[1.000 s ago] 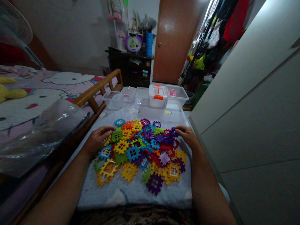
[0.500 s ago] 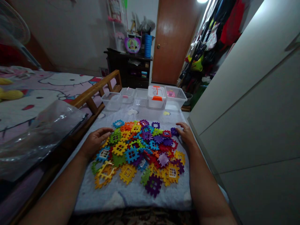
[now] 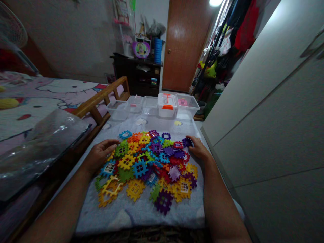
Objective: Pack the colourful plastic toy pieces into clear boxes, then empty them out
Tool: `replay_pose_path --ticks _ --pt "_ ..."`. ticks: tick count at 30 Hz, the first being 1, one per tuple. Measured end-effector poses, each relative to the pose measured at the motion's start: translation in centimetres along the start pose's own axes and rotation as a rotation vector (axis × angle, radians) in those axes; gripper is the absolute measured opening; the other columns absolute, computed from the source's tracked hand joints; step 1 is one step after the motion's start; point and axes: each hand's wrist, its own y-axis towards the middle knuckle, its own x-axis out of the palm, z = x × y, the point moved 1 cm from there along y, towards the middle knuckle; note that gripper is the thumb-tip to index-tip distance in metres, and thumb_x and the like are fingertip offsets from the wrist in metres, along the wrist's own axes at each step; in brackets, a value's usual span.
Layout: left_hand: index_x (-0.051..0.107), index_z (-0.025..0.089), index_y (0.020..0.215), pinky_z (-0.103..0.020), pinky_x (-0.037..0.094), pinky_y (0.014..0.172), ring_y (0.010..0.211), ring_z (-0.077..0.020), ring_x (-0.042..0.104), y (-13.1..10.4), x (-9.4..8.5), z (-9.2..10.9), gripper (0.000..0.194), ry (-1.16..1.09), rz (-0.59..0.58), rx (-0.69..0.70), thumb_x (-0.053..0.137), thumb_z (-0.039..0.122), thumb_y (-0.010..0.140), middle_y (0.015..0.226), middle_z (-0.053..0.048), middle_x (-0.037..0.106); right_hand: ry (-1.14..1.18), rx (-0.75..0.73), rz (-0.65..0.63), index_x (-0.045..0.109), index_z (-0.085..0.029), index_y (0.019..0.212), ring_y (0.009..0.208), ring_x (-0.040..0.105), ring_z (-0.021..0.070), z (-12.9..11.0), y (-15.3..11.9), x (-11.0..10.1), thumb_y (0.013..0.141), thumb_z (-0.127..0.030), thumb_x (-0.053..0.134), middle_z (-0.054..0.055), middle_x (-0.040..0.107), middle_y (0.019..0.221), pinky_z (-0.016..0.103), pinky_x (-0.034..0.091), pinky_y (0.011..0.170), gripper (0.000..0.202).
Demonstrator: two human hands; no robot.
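A heap of square interlocking building tiles in several colours, among them a yellow window tile (image 3: pixel 127 162), lies spread over the cloth. At the heap's left edge rests my left hand (image 3: pixel 100 153), fingers stretched out and thumb apart, holding nothing, with its fingertips beside a green window tile (image 3: pixel 122 149). On the far right side, my right hand (image 3: pixel 198 146) pinches a dark purple tile (image 3: pixel 186 142) between fingers and thumb. A red tile (image 3: pixel 178 145) lies just left of it. Nearest to me is a purple window tile (image 3: pixel 164 201).
Behind the heap stand several clear plastic boxes (image 3: pixel 117 109), one with a white lid and orange clips (image 3: pixel 167 105). A wooden bed rail (image 3: pixel 98 98) and plastic bag (image 3: pixel 50 141) flank the left; a white cabinet (image 3: pixel 265 135) stands right.
My right hand has moved slightly left and its fingers have closed on the dark purple tile. My left hand stays by the heap. The whole view has shifted a little.
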Motion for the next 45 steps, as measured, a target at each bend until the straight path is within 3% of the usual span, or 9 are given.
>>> replay_pose_path --ticks 7,12,22,31,35,38,42,45 --pt "0.076 0.021 0.096 -0.039 0.052 0.101 0.109 -0.0317 0.067 0.0 0.1 0.4 0.05 0.006 0.004 -0.006 0.074 0.059 0.065 0.109 -0.008 0.076 -0.043 0.019 -0.017 0.057 -0.025 0.139 0.133 0.048 0.0281 -0.2 -0.2 0.0 0.072 -0.007 0.056 0.007 0.06 0.14 0.049 0.032 0.115 0.069" --pt "0.076 0.02 0.096 -0.039 0.053 0.1 0.107 -0.0317 0.068 -0.1 0.2 0.7 0.053 -0.005 0.006 -0.017 0.076 0.062 0.063 0.108 -0.008 0.076 -0.103 0.057 -0.051 0.052 -0.02 0.143 0.134 0.044 0.0295 -0.4 0.2 -0.1 0.071 -0.01 0.058 0.011 0.055 0.143 0.046 0.035 0.112 0.073" --pt "0.076 0.02 0.095 -0.038 0.056 0.094 0.105 -0.0321 0.069 -0.3 0.3 0.9 0.055 -0.02 0.01 -0.025 0.077 0.062 0.06 0.106 -0.008 0.077 -0.244 0.09 -0.059 0.063 -0.021 0.124 0.117 0.05 0.028 -1.4 0.9 -0.1 0.068 -0.014 0.062 0.01 0.059 0.126 0.037 0.039 0.099 0.057" --pt "0.075 0.02 0.1 -0.034 0.059 0.084 0.1 -0.0303 0.071 -0.2 0.3 0.2 0.056 -0.009 -0.013 -0.048 0.076 0.062 0.063 0.107 -0.009 0.077 -0.274 0.143 -0.015 0.06 -0.019 0.131 0.122 0.05 0.0313 0.4 5.8 -1.4 0.07 -0.012 0.06 0.014 0.057 0.133 0.041 0.041 0.1 0.062" --pt "0.076 0.021 0.097 -0.035 0.058 0.089 0.104 -0.0308 0.07 0.1 0.0 -0.3 0.055 0.022 0.002 -0.016 0.076 0.063 0.062 0.107 -0.009 0.076 -0.28 0.151 -0.029 0.062 -0.021 0.13 0.124 0.051 0.0336 1.3 6.3 -1.2 0.067 -0.007 0.06 0.013 0.059 0.135 0.043 0.04 0.102 0.065" --pt "0.076 0.021 0.099 -0.035 0.058 0.088 0.103 -0.0309 0.07 0.1 -0.1 -0.3 0.055 0.027 -0.008 -0.02 0.076 0.063 0.063 0.108 -0.009 0.076 -0.278 0.16 -0.024 0.055 -0.023 0.139 0.126 0.051 0.0321 1.8 6.0 -1.2 0.065 -0.007 0.06 0.011 0.056 0.141 0.043 0.039 0.106 0.075" --pt "0.075 0.021 0.1 -0.033 0.06 0.083 0.1 -0.0299 0.071 -0.1 -0.1 -0.2 0.056 0.015 -0.021 -0.04 0.076 0.063 0.064 0.108 -0.009 0.076 -0.279 0.186 0.008 0.048 -0.021 0.145 0.129 0.05 0.0296 1.4 5.5 -1.2 0.072 -0.018 0.061 0.013 0.054 0.143 0.04 0.037 0.108 0.074" --pt "0.076 0.021 0.099 -0.031 0.061 0.079 0.098 -0.0297 0.072 -0.2 0.0 -0.1 0.056 -0.002 -0.018 -0.052 0.077 0.064 0.063 0.106 -0.008 0.076 -0.3 0.248 0.072 0.051 -0.015 0.142 0.125 0.052 0.0335 0.2 5.2 -0.8 0.079 -0.036 0.064 0.019 0.058 0.134 0.043 0.039 0.105 0.067"
